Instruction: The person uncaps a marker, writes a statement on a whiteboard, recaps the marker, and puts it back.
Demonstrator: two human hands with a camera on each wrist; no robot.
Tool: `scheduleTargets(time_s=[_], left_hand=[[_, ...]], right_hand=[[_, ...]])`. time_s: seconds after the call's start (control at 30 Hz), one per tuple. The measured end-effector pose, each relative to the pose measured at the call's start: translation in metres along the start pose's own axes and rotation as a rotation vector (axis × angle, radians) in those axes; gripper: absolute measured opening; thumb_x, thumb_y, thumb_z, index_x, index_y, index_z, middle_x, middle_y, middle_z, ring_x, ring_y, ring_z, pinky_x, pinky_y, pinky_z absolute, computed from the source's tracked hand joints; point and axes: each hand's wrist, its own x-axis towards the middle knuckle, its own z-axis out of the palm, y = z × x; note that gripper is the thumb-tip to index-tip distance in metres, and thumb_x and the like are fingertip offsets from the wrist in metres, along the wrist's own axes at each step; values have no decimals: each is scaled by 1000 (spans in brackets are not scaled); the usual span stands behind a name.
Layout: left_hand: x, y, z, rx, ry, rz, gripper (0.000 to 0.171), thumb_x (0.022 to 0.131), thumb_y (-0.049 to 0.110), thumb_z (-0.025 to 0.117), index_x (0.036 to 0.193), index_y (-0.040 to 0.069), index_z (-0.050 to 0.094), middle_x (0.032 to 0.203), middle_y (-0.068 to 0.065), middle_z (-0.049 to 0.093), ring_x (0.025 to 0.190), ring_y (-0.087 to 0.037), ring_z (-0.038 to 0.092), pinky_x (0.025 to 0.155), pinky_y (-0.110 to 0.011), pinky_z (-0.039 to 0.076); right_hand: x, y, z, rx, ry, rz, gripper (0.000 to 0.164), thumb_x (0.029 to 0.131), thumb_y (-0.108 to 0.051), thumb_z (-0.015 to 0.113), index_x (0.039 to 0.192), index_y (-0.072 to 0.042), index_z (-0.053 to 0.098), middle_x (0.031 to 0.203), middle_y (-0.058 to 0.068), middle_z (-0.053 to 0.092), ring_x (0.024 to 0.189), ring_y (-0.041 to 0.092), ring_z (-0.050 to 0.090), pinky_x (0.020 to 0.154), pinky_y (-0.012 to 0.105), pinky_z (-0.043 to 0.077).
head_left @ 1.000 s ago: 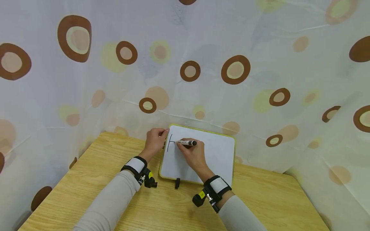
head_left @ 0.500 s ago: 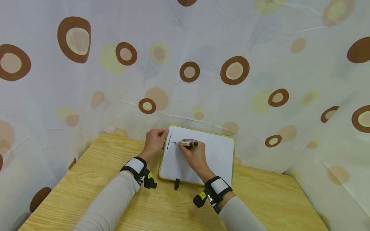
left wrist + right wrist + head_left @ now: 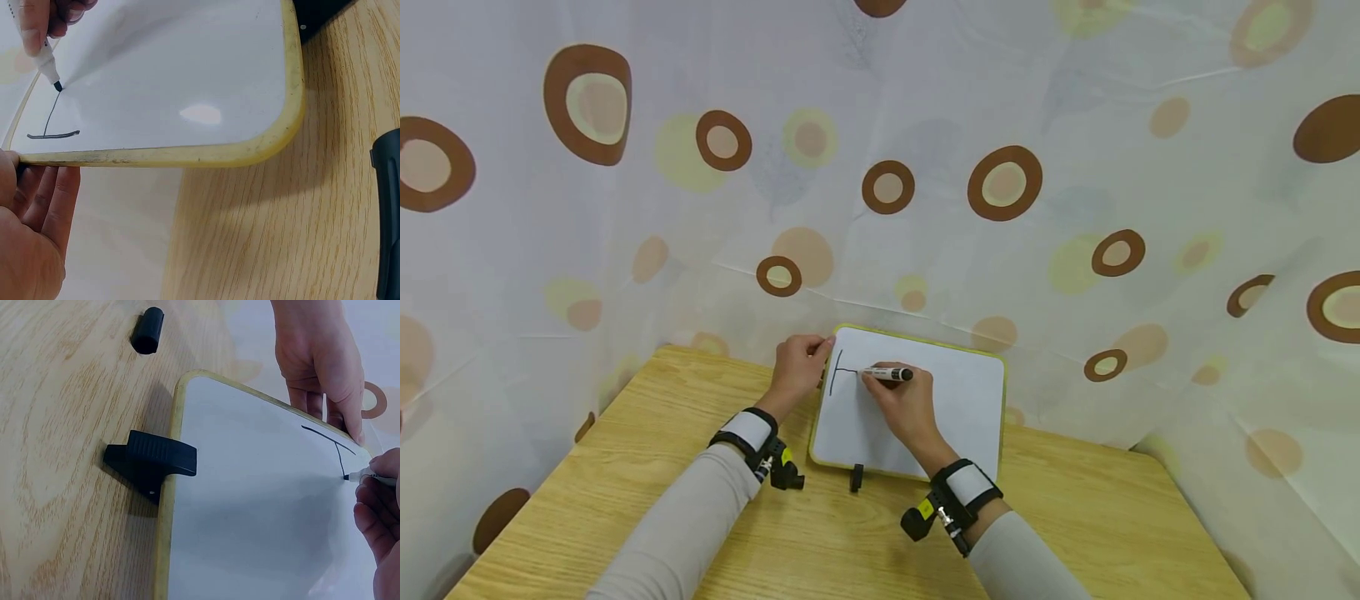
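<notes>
A whiteboard (image 3: 925, 417) with a yellow frame leans back on the table. At its upper left edge, my left hand (image 3: 800, 367) grips the frame; in the left wrist view its fingers (image 3: 59, 200) go behind the board. My right hand (image 3: 910, 404) pinches a white marker (image 3: 883, 374) with a black end, held nearly level in the head view. The marker's black tip (image 3: 347, 477) is at the end of a thin line that runs off a longer upright stroke (image 3: 53, 135) near the board's left side.
A black clip-like stand (image 3: 156, 456) holds the board's lower edge. A loose black marker cap (image 3: 148, 330) lies on the wooden table (image 3: 1075, 508). Behind the table hangs a pale curtain (image 3: 947, 250) with brown rings. Each wrist carries a strapped camera.
The marker tip has moved slightly right, and the line behind it has grown a little longer. My left hand keeps its grip on the board. The head view has shifted slightly.
</notes>
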Motion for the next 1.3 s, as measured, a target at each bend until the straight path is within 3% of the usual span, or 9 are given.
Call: scheduleTargets(time_s=[0.3, 0.63, 1.3], left_hand=[[0, -3, -2, 8, 3, -11, 32, 106, 30, 58, 110, 5, 77, 97, -10, 73, 73, -20, 65, 57, -28, 58], [3, -1, -1, -1, -2, -12, 31, 106, 30, 58, 111, 5, 77, 97, -10, 72, 75, -21, 65, 58, -29, 59], [-3, 4, 3, 4, -9, 10, 32, 107, 30, 58, 110, 4, 77, 97, -11, 73, 72, -21, 67, 57, -29, 59]], right_hand=[[1, 0, 2, -9, -9, -8, 8, 87, -5, 81, 94, -1, 80, 89, 8, 77, 73, 13, 69, 63, 23, 56], [16, -6, -8, 16, 26, -41, 13, 88, -5, 81, 98, 2, 79, 87, 10, 77, 68, 15, 67, 59, 21, 53], [22, -4, -8, -45, 14, 3, 9, 88, -5, 81, 95, -1, 79, 88, 9, 77, 69, 14, 65, 61, 22, 52]])
